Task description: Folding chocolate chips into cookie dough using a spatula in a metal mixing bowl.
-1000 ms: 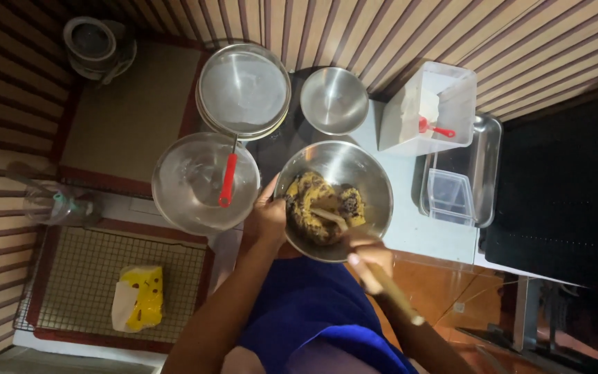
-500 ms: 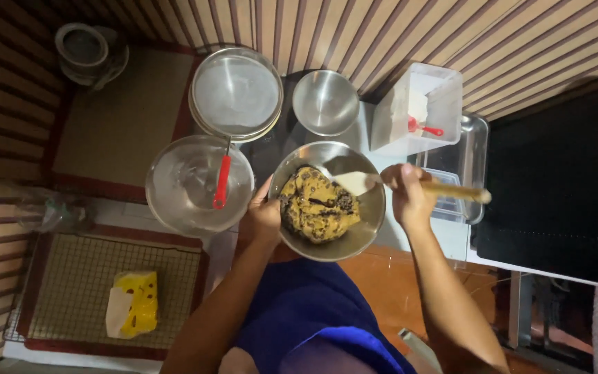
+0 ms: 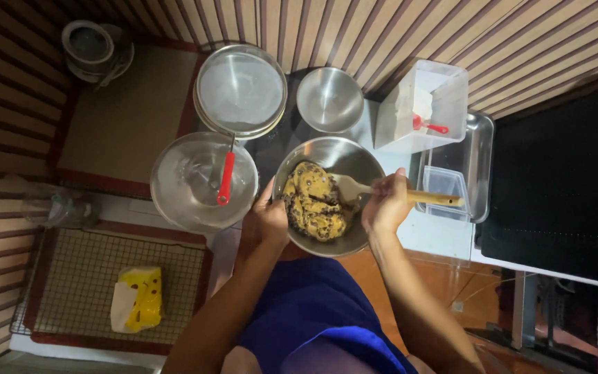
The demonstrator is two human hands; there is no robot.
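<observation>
A steel mixing bowl (image 3: pixel 354 156) holds tan dough with dark chips (image 3: pixel 313 201). My left hand (image 3: pixel 264 221) grips the bowl's left rim. My right hand (image 3: pixel 387 202) is closed on a wooden spatula (image 3: pixel 437 199); its pale blade lies in the bowl against the dough, and its handle sticks out to the right.
A glass bowl (image 3: pixel 174 201) with a red-handled whisk (image 3: pixel 225 178) stands to the left. Behind are a sieve (image 3: pixel 241 88), a small steel bowl (image 3: pixel 329 99) and a clear flour container (image 3: pixel 420 104) with a red scoop. A metal tray (image 3: pixel 480 159) lies right; a yellow packet (image 3: pixel 138 298) rests on a cooling rack.
My right hand brought the spatula up from below the bowl, swung it to the right side, then lowered its blade into the dough. The left hand stays on the rim.
</observation>
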